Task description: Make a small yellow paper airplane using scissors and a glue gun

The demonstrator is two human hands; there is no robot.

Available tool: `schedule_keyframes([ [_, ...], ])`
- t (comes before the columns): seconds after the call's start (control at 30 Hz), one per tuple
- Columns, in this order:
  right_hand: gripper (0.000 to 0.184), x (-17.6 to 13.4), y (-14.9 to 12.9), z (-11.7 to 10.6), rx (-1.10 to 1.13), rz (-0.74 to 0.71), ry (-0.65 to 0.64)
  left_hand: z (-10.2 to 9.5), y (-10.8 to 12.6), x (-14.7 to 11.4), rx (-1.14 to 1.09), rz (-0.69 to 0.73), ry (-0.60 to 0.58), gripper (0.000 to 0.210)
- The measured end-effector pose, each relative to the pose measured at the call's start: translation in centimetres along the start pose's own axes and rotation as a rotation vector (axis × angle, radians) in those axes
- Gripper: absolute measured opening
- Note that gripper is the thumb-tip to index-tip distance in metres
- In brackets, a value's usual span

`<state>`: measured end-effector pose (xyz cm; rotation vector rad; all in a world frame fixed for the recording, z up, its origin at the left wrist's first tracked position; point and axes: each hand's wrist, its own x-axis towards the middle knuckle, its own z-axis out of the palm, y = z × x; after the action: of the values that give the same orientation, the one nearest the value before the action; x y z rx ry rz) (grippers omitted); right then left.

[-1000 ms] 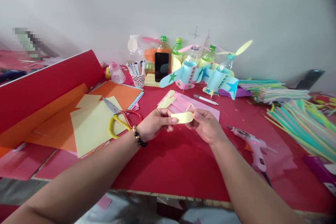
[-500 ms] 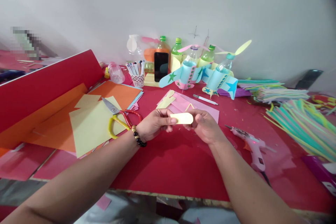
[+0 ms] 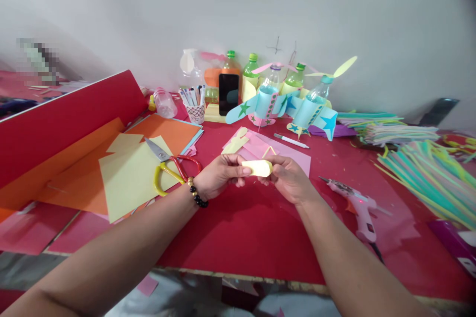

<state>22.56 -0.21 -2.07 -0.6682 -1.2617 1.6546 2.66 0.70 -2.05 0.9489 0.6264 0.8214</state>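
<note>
A small yellow paper strip (image 3: 257, 168) with a rounded end is held up between both hands above the red table. My left hand (image 3: 223, 173), with a beaded bracelet at the wrist, pinches its left end, thumb on top. My right hand (image 3: 290, 178) is closed on the rounded right end, which bends slightly at the fingers. Just behind the hands lie pink paper sheets (image 3: 295, 151) and other yellow paper cutouts (image 3: 237, 142). Beside my left wrist rest scissors (image 3: 169, 167) with one red and one yellow handle, partly on yellow paper.
A pink glue gun (image 3: 359, 203) with a lit red light lies right of my right arm. Bottle planes (image 3: 268, 101) stand at the back near a phone (image 3: 228, 94) and a pen cup (image 3: 194, 109). Pipe cleaners (image 3: 427, 173) spread at the right; orange paper (image 3: 82, 178) covers the left.
My right thumb and fingers have closed onto the rounded end of the yellow paper strip, and that end now bends. My left hand stays in place.
</note>
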Motion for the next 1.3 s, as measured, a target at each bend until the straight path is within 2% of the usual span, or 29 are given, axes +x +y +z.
schedule_keyframes([
  [0.2, 0.014, -0.1, -0.1, 0.1, -0.025, 0.014, 0.036, -0.2, -0.1, 0.1, 0.014, 0.013, 0.02, 0.026],
  [0.33, 0.008, 0.0, 0.0, 0.1, -0.037, -0.006, 0.059, -0.1, 0.0, 0.1, 0.044, 0.011, 0.026, 0.027],
  [0.6, 0.008, 0.2, 0.3, -0.1, -0.076, 0.009, 0.128, -0.1, -0.2, 0.2, 0.062, 0.014, 0.023, 0.025],
  [0.87, 0.021, 0.4, 0.3, 0.2, -0.101, 0.037, 0.174, 0.1, 0.0, 0.0, 0.08, 0.033, 0.043, 0.028],
  [1.17, 0.022, 0.5, 0.7, 0.0, -0.102, 0.08, 0.194, 0.4, 0.2, -0.1, 0.163, 0.169, 0.066, 0.033],
  [1.3, 0.02, 0.6, 1.0, -0.2, -0.098, 0.088, 0.184, 0.6, 0.2, -0.2, 0.21, 0.181, 0.076, 0.039],
])
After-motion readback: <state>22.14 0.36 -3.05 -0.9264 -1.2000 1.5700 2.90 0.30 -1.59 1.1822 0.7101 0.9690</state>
